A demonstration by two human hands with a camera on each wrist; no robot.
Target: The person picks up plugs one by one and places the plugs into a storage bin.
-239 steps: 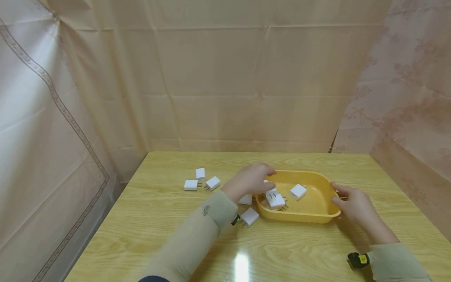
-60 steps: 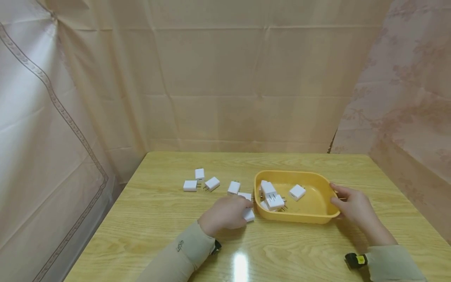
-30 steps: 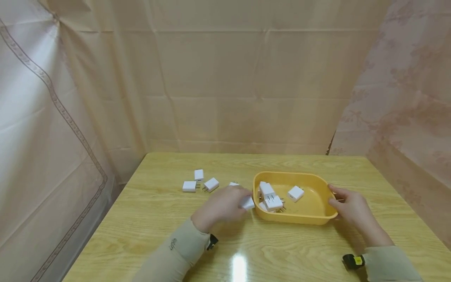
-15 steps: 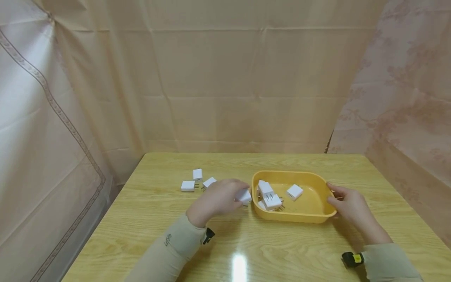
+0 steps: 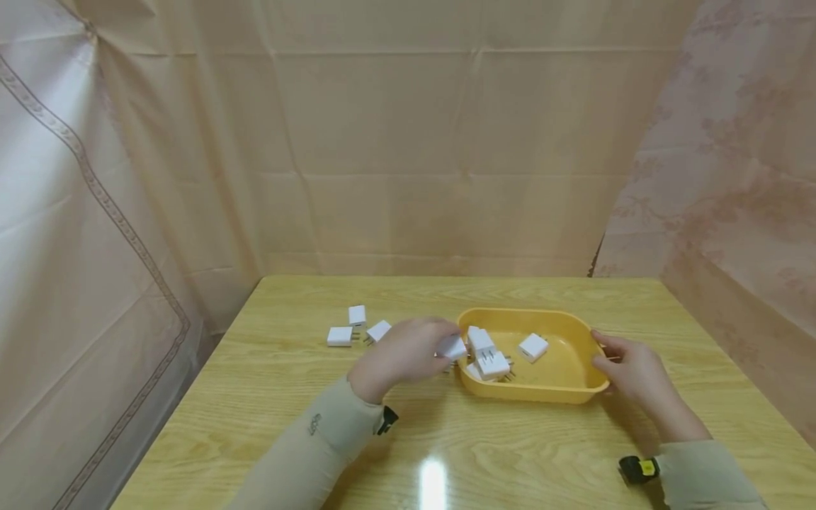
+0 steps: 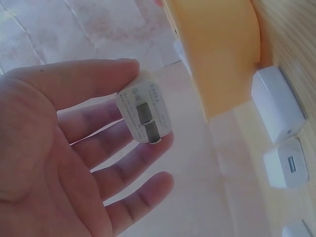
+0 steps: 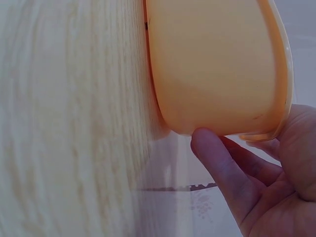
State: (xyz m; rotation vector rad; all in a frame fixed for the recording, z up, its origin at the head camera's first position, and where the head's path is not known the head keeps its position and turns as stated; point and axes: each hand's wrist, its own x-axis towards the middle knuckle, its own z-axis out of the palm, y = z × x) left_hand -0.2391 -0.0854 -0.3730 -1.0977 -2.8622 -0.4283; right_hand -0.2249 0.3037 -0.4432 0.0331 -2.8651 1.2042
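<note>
In the head view my left hand pinches a white USB charger plug at the left rim of the yellow plastic basin. The left wrist view shows this charger between thumb and fingers, its two flat prongs facing the camera. My right hand grips the basin's right end by the rim; in the right wrist view a fingertip presses the basin's outer wall. Inside the basin several white chargers are heaped at the left, and a single charger lies near the middle.
On the wood-grain table, a charger, a second charger and a third charger lie to the left. More chargers lie close to the basin, mostly hidden by my left hand in the head view. Beige cloth hangs behind.
My left hand has left the basin, taken a charger from the table beside it, and raised it toward the basin's left rim. My right hand keeps its grip on the basin.
</note>
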